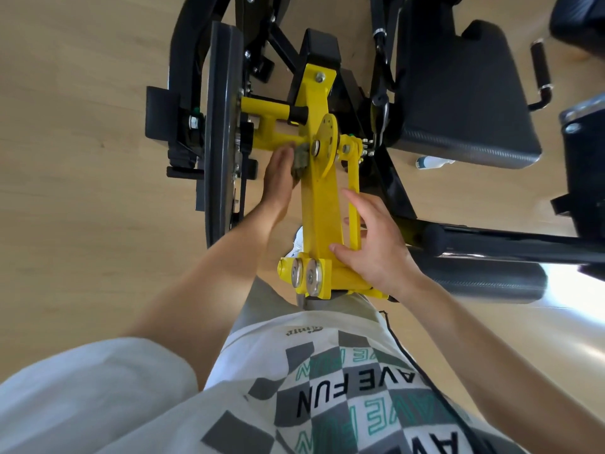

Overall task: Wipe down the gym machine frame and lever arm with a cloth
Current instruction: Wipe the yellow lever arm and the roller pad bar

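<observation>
Cloth (pixel 300 158) — a small grey-green wad — sits pressed against the yellow lever arm (pixel 322 204) just beside its round pivot plate (pixel 327 145), pinched in the closed fingers of the left hand (pixel 278 181). Lower down, the right hand (pixel 373 244) lies half-open on the same arm, fingers spread over its edge, clutching nothing else. Black frame (pixel 222 126) stands to the left, a black padded seat (pixel 458 93) to the right. Shirt (pixel 327 388) print reads "AVE FUN" upside down.
</observation>
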A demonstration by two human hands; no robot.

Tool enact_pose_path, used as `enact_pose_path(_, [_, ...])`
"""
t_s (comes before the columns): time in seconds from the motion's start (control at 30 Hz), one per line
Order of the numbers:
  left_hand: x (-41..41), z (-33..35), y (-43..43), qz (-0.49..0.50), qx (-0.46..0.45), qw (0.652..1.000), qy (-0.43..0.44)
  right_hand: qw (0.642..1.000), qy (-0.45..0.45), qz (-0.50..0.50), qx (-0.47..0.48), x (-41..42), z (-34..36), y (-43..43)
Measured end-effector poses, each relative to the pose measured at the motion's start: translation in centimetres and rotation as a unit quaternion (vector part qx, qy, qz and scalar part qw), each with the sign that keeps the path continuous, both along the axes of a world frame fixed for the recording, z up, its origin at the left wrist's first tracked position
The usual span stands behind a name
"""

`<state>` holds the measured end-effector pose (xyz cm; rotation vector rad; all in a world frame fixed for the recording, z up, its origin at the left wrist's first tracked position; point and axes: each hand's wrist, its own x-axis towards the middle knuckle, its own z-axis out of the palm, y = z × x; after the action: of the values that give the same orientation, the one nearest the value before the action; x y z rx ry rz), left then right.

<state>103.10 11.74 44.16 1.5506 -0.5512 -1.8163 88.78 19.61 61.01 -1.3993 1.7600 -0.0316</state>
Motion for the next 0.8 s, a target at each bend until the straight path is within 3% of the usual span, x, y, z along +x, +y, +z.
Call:
enact_pose_path(0.37, [0.9, -0.6, 5.3, -0.049, -0.008, 0.997, -0.058, 1.000, -0.018, -0.013, -0.002, 0.0, -0.1, 0.1])
enact_pose_path(0.6, [2.9, 2.3, 10.5, -0.033, 0.097, 0.993, 0.051, 0.999, -0.046, -0.024, -0.009, -0.3, -0.3, 0.3])
enact_pose_path(0.8, [4.1, 3.4, 10.2, -0.112, 0.079, 0.989, 0.060, 0.998, -0.052, -0.022, -0.017, -0.4, -0.4, 0.4])
